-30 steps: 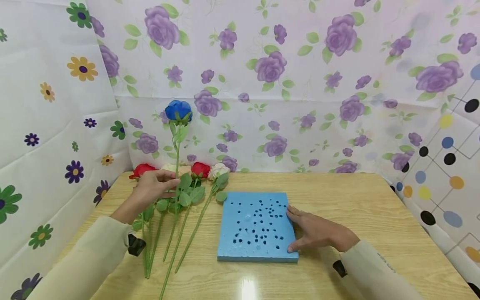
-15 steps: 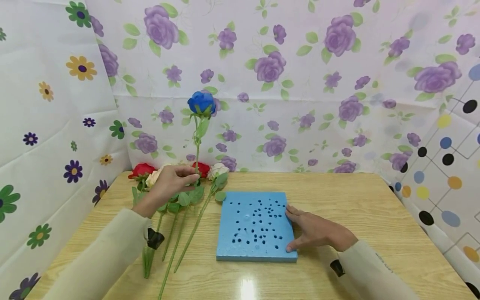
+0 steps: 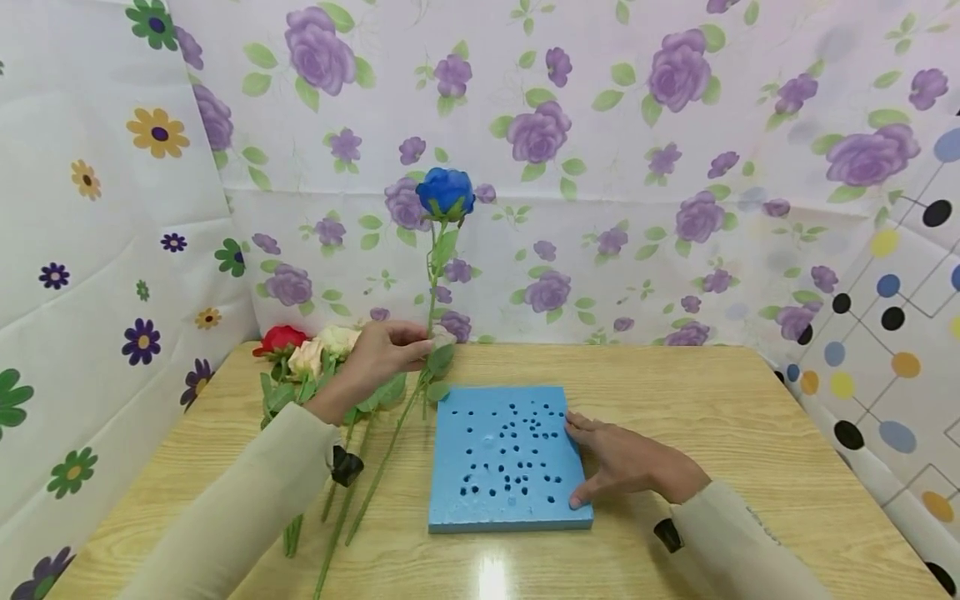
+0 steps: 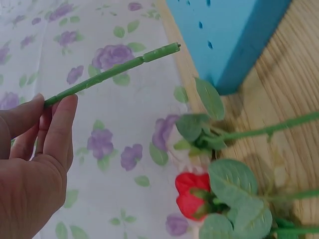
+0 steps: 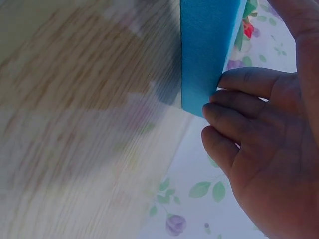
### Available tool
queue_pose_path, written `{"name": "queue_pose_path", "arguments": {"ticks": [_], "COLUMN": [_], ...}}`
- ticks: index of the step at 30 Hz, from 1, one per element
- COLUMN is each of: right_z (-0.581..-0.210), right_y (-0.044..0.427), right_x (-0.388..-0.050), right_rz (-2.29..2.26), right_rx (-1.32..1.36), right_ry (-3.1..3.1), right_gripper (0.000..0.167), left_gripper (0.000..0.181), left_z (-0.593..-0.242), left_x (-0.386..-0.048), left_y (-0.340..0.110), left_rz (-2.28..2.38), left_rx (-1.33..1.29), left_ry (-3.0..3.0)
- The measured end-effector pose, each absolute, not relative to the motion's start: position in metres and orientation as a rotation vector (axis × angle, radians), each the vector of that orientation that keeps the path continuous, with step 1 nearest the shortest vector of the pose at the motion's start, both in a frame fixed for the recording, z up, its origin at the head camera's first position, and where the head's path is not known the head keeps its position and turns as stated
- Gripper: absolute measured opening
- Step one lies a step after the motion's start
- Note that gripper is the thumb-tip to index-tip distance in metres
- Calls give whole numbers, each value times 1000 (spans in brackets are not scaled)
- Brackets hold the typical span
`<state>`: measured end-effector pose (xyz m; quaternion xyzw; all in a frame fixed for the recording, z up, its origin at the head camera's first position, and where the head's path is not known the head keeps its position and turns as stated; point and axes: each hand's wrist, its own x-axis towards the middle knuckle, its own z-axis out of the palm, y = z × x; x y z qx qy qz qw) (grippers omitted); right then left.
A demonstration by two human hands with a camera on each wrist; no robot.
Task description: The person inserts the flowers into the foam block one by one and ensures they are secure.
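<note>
My left hand (image 3: 381, 358) pinches the green stem of a blue rose (image 3: 446, 193), held upright left of a blue foam block (image 3: 495, 433) full of small holes. The left wrist view shows the stem's cut lower end (image 4: 162, 52) free in the air, with the left hand's (image 4: 40, 164) thumb and fingers on the stem. My right hand (image 3: 630, 460) rests against the block's right side, thumb at the near corner. In the right wrist view the right hand's (image 5: 264, 134) fingertips touch the block's side (image 5: 204, 59).
Left of the block, several roses lie on the wooden table (image 3: 675, 392), among them a red rose (image 3: 281, 340) and a cream rose (image 3: 339, 340), their stems pointing toward the near edge. Flower-patterned cloth (image 3: 637, 283) hangs behind the table.
My left hand has carried the blue rose rightward and slightly up, over the lying roses toward the block. The block has shifted slightly, with my right hand still against it.
</note>
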<state>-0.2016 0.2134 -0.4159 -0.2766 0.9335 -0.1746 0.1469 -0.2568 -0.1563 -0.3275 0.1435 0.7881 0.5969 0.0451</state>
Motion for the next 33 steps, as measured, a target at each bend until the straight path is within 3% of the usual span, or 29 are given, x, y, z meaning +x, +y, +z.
{"name": "queue_pose_path", "arguments": {"ticks": [33], "right_z": [-410], "right_y": [206], "right_x": [-196], "right_rz": [-438], "right_rx": [-734], "right_ry": [2707], "right_gripper": [118], "left_gripper": [22], "left_z": [-336], "left_x": [-275], "left_y": [-72], "left_rz": [1967], "left_rx": [477], "left_ry": [2294]}}
